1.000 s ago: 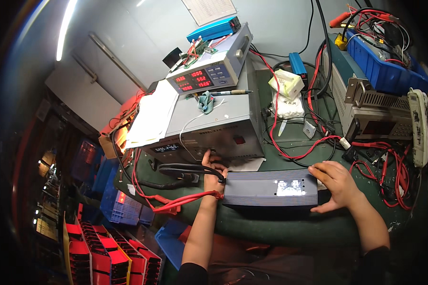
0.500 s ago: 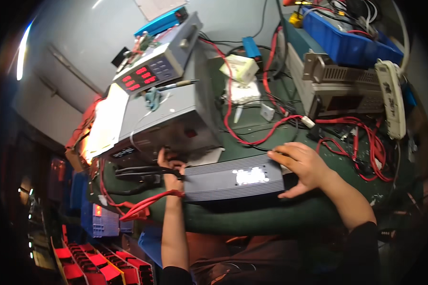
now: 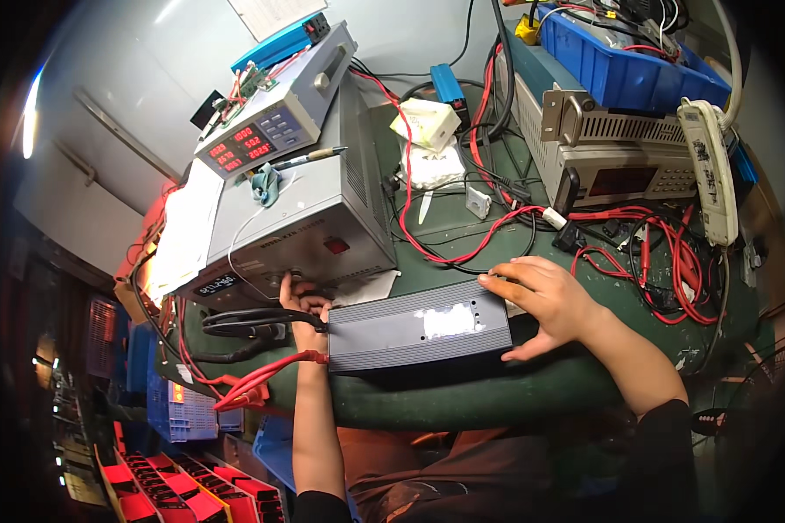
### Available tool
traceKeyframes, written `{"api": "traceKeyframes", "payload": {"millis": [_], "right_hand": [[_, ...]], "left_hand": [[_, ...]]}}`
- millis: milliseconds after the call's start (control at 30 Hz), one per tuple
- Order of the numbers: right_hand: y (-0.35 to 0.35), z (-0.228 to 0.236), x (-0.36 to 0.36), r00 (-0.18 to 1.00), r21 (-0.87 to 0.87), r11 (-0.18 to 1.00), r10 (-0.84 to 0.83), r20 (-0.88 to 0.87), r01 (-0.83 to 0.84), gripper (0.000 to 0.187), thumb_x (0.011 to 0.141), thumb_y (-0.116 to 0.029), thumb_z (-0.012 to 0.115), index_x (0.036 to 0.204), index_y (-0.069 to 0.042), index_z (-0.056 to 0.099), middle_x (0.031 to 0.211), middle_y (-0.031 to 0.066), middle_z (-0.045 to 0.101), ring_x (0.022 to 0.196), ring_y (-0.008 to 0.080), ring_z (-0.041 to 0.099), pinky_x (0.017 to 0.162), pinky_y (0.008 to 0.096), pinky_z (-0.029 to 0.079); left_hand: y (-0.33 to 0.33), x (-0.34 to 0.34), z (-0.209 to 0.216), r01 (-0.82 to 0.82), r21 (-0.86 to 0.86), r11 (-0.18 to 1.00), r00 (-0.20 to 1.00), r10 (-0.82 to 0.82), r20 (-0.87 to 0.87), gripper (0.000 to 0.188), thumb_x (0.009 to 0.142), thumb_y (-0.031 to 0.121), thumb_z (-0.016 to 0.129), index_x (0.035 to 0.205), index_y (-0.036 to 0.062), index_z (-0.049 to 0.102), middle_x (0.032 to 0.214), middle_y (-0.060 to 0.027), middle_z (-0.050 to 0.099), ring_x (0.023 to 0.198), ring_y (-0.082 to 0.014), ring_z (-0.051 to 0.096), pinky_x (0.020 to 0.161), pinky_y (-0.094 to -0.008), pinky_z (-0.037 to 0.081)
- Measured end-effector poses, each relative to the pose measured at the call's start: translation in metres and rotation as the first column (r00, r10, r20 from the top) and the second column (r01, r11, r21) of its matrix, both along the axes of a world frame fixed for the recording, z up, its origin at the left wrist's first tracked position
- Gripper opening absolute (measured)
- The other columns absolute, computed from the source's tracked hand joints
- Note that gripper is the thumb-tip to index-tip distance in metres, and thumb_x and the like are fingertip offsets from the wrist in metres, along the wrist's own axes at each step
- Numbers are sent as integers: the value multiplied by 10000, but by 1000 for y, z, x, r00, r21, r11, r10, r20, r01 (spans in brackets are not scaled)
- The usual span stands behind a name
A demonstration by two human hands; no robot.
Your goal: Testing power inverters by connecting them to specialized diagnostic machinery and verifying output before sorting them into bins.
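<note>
A black ribbed metal case, which looks like a power inverter [image 3: 379, 336], lies at the front of the green bench. Black and red cables leave its left end. My right hand [image 3: 554, 301] grips its right end, thumb at the near corner and fingers over the far one. Past the left end reaches my left hand [image 3: 308, 312], its fingertips closed at a small knob [image 3: 296, 275] low on the front of a large grey instrument cabinet [image 3: 279, 228]. The fingers partly cover that knob. A small lit display [image 3: 216, 285] is on the same panel.
A meter with red digits [image 3: 244, 144] stands on the cabinet beside a pen [image 3: 310, 157]. Red cables [image 3: 449, 260] loop across the bench. Back right, a blue bin [image 3: 624, 74] tops stacked instruments [image 3: 624, 179], with a pale handset [image 3: 711, 174] alongside. Red trays [image 3: 179, 479] sit lower left.
The whole scene has shifted slightly left in the view and looks sharper. Both hands keep their places on the knob and the inverter.
</note>
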State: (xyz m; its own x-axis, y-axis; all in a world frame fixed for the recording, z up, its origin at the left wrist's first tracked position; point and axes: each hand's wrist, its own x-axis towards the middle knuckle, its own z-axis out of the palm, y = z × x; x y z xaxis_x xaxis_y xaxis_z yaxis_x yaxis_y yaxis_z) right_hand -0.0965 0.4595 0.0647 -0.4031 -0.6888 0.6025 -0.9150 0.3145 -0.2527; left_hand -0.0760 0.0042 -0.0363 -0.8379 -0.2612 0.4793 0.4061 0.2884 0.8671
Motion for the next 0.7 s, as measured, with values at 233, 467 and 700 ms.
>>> {"api": "traceKeyframes", "payload": {"millis": [233, 467, 700], "right_hand": [[-1, 0, 0, 1000, 6, 1000, -8, 1, 8, 966, 651, -562, 871, 1406, -29, 590, 1215, 156, 652, 1056, 337, 662, 995, 479, 523], [-1, 0, -1, 1000, -1, 1000, -2, 4, 2, 968, 650, -563, 871, 1409, -33, 588, 1224, 153, 649, 1059, 336, 664, 994, 476, 525], [1, 0, 0, 1000, 12, 1000, -13, 12, 12, 960, 661, -559, 867, 1418, -39, 585, 1232, 159, 646, 1077, 340, 662, 995, 469, 522]], "left_hand": [[-1, -1, 0, -9, 4, 1000, 1000, 9, 29, 966, 827, -3, 720, 1625, 76, 182, 1277, -159, 498, 881, -163, 652, 711, -256, 540], [1, 0, 2, 2, 8, 1000, 1000, -2, 22, 965, 828, -19, 716, 1625, 75, 180, 1275, -158, 500, 885, -162, 651, 712, -255, 539], [2, -3, 2, -8, 2, 1000, 1000, 8, 4, 978, 835, -52, 684, 1649, 94, 161, 1251, -149, 512, 858, -151, 639, 695, -248, 522]]}}
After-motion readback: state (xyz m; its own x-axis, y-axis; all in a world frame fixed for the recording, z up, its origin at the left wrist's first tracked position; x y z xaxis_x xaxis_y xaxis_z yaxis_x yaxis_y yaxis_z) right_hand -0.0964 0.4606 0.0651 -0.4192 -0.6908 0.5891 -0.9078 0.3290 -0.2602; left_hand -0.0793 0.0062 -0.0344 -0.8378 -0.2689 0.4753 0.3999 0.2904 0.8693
